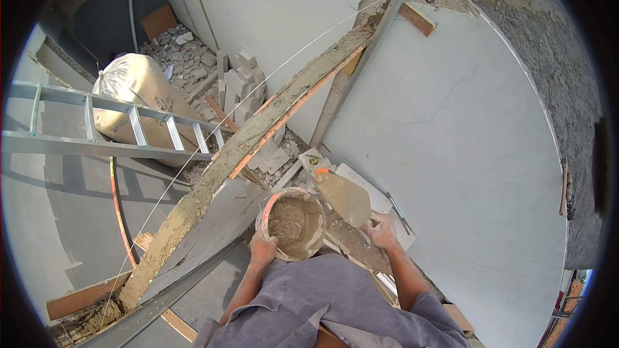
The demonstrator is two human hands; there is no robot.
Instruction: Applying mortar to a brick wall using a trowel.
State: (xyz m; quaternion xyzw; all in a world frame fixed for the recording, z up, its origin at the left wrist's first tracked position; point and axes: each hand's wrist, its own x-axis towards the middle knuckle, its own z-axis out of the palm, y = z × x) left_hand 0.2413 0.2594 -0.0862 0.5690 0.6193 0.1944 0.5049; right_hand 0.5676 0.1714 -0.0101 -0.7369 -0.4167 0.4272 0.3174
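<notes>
My left hand (263, 249) grips the near left side of a round bucket (318, 227), its fingers closed at the rim. Wet grey-brown mortar (284, 216) lies inside, its surface rough and churned. In my right hand (382, 232) is the handle of a trowel (343, 198), mostly hidden by the fingers. The trowel's broad, mortar-coated blade points up and to the left, just right of the bucket.
A mortar-topped wall edge (258, 127) runs diagonally on the left, with a taut string alongside. A metal straightedge (380, 29) leans at its far end. An aluminium ladder (138, 125), a large full sack (132, 77) and rubble (184, 51) lie beyond.
</notes>
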